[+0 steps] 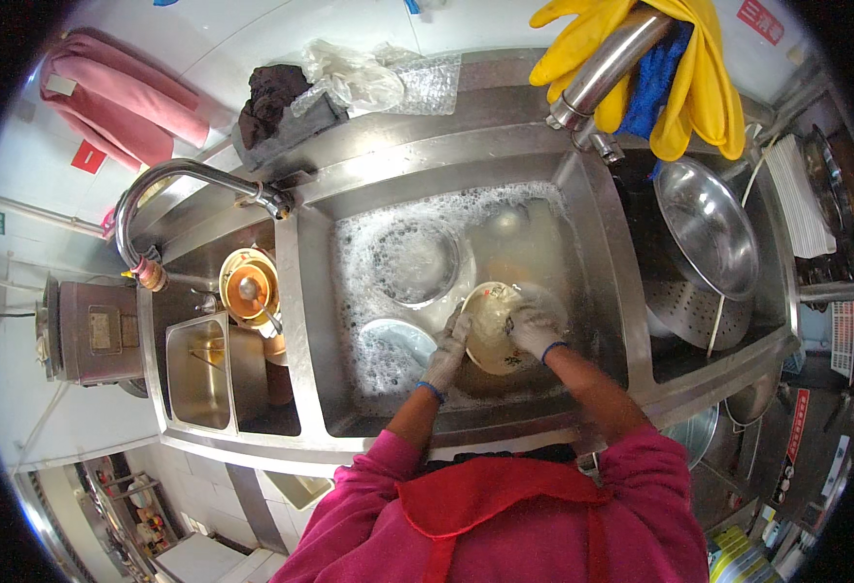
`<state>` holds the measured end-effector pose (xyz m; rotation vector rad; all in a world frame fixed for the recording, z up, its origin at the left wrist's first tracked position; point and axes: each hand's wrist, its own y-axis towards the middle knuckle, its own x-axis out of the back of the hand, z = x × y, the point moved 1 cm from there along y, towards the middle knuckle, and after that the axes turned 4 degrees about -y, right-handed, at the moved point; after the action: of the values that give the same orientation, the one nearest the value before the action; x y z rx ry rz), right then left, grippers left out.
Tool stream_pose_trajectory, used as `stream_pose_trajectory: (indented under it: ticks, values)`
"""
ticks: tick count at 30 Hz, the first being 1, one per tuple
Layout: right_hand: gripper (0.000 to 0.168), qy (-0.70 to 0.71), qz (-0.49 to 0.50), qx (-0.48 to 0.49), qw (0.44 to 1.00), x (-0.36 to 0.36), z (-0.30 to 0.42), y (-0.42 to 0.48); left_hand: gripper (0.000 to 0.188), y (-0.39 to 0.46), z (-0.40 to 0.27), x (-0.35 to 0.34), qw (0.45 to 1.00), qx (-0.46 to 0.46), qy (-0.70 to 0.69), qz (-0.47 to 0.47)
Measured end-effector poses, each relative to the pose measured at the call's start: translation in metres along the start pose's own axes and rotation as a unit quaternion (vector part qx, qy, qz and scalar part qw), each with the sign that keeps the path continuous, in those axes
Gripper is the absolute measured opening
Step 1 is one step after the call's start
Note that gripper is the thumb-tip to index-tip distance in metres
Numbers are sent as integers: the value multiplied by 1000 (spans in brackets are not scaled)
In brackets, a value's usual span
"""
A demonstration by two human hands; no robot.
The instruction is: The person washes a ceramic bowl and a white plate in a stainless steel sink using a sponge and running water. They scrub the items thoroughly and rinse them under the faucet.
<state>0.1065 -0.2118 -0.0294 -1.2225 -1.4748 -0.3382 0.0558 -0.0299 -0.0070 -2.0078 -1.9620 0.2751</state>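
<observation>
My left hand, in a pale knit glove with a blue cuff, grips the left rim of a cream bowl over the soapy water. Against the bowl's inside right lies my gloved right hand; its fingers are partly blurred, and whether it holds a cloth or scourer cannot be told. Left of my left hand, a white bowl sits in the suds. A round metal basin lies beyond it in the foam, inside the large steel sink.
In the left basin stand stacked bowls with a ladle and a steel container. The right basin holds a steel bowl and a perforated strainer. A faucet arches at left; yellow rubber gloves hang over a pipe.
</observation>
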Motion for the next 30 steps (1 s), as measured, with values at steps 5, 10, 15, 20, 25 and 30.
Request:
stream_pose_trajectory:
  ticks: [5,10,15,20,25,30]
  values:
    - [35,429,-263,8,864,16,15,21,69,-6,-37,-8,983,87,-155,55]
    - [34,601,91,112,786,48,20,19,82,-5,-38,-7,878,205,-432,9]
    - [38,271,-107,73,954,-97,50,65,73,-8,-76,-24,898,302,-320,25]
    - [58,702,211,112,671,90,1,-5,71,-8,-39,-3,921,158,-352,49]
    - [46,524,-56,82,846,50,-9,-5,58,20,42,10,970,60,-236,6]
    - [33,380,-362,-28,851,-3,8,4,50,21,47,1,993,53,-101,-26]
